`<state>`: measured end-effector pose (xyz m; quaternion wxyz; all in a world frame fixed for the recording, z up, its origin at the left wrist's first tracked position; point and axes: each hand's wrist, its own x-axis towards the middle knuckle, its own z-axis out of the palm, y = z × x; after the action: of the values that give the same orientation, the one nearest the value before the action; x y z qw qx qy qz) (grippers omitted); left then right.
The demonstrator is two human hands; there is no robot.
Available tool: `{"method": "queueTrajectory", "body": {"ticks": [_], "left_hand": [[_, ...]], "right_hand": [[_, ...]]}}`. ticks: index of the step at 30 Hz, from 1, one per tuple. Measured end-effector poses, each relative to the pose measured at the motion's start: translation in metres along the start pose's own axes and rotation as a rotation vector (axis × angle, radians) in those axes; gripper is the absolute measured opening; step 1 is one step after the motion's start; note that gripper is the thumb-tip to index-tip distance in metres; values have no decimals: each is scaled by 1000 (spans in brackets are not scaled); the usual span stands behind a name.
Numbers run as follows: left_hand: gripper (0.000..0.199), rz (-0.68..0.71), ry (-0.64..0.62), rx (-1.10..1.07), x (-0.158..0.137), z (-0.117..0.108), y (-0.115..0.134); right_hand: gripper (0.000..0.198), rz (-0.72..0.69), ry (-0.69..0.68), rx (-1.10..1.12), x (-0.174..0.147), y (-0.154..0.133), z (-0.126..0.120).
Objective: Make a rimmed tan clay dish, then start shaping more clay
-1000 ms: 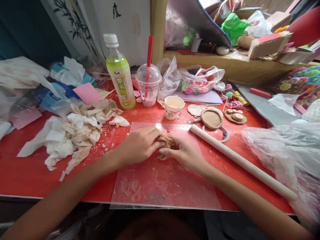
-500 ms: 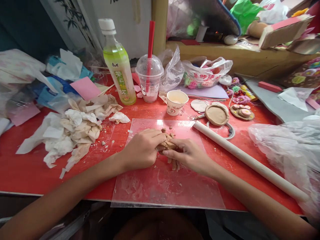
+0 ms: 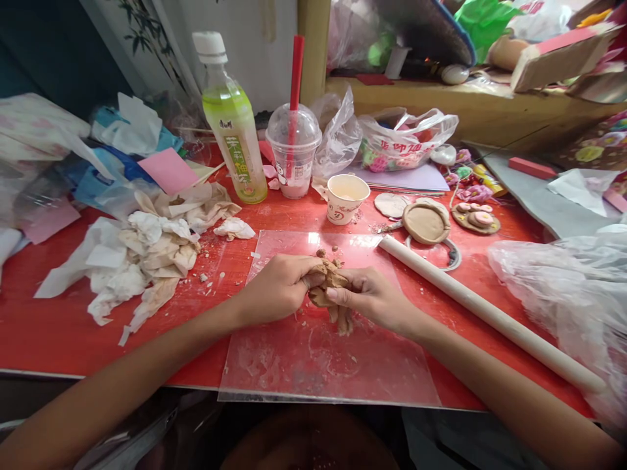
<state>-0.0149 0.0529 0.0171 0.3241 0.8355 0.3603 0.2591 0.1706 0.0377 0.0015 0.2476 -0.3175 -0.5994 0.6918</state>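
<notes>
Between my two hands is a lump of brown clay point(image 3: 335, 279), held over a clear plastic sheet point(image 3: 313, 365) on the red table. My left hand point(image 3: 281, 285) is closed on its left side, thumb and fingers pinching it. From the right, my right hand point(image 3: 379, 297) grips it with the thumb on top; the curled fingers are partly hidden. Strips of clay point(image 3: 345, 321) show just below the lump, and small clay crumbs point(image 3: 321, 253) lie beyond it on the sheet.
A paper cup point(image 3: 347, 199) with pale liquid stands behind the sheet. Right of it are a round clay dish point(image 3: 426, 222) and a long pale tube point(image 3: 480, 307). Crumpled tissues point(image 3: 161, 248) lie left, near a drink bottle point(image 3: 235, 137) and a plastic cup point(image 3: 294, 153).
My hands have shifted slightly on the clay, which now looks pulled open with more of it showing between them. The view has tilted a little.
</notes>
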Motion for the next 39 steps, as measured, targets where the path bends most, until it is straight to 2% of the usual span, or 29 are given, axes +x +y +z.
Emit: {"method": "queueTrajectory", "body": {"ticks": [3,7,10,12,14,16,17,18,21,23,25,29,31,34,36,39], "left_hand": [[23,-71,-54,78,3,-4,-4],[19,-49,-48,165,4,-12,-5],[48,-2,-62,200,2,-14,-4],[65,81,-9,270,1,-10,-6],[76,208,72,347,0,-2,-10],[70,296,114,374,-1,6,-15],[63,306,125,369,-1,8,-17],[54,295,139,355,-1,9,-19],[42,208,272,274,1,3,-19],[40,152,377,200,3,-6,-16],[35,92,433,157,4,-13,-14],[22,77,355,232,1,-14,-10],[19,101,293,289,-2,-11,-9],[11,116,283,313,-6,-8,-6],[5,80,308,248,-5,-10,-5],[3,-61,309,-45,2,-14,-9]], "right_hand": [[26,30,41,56,6,1,-3],[29,43,165,63,8,-9,-14],[45,-1,215,162,4,-17,-17],[49,-39,137,245,1,-18,-14],[56,-53,-25,267,-1,-17,-9],[61,-36,-144,221,-2,-15,-4],[64,-24,-146,199,-2,-14,-4],[66,-9,-101,189,-1,-15,-6],[67,31,161,227,1,-16,-20],[60,49,300,274,4,-15,-32],[51,63,373,320,5,-12,-41],[37,101,386,414,5,-7,-42],[35,105,354,437,5,-6,-39],[35,108,346,413,5,-7,-38],[34,109,363,397,6,-7,-39],[33,117,400,417,7,-8,-41]]}}
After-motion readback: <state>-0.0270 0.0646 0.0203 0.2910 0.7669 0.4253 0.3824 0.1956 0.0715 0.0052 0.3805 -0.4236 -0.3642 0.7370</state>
